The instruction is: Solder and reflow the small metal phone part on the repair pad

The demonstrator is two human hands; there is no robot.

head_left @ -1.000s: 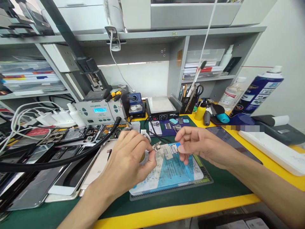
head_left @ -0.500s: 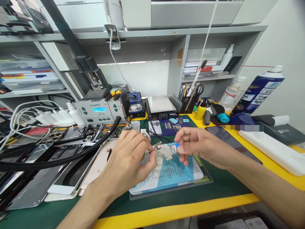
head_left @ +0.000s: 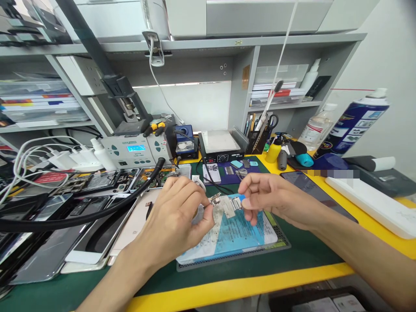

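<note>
My left hand (head_left: 178,212) is closed in a pinch on one end of a small phone part (head_left: 229,208), a flat silver-grey plate with a board-like metal end. My right hand (head_left: 276,201) pinches its other end, where a shiny strip and a blue tab (head_left: 242,197) show at the thumb. The part is held between both hands above a blue and white pad (head_left: 243,238), which is speckled with dark marks. Something round and yellowish behind my left fingers is mostly hidden.
Several phones (head_left: 97,238) lie at the left, crossed by a thick black hose (head_left: 81,226). A soldering station (head_left: 136,151) and a heating plate unit (head_left: 222,147) stand at the back. On the right are a dark phone-like slab (head_left: 315,193), a white bar (head_left: 373,208) and a spray can (head_left: 354,123).
</note>
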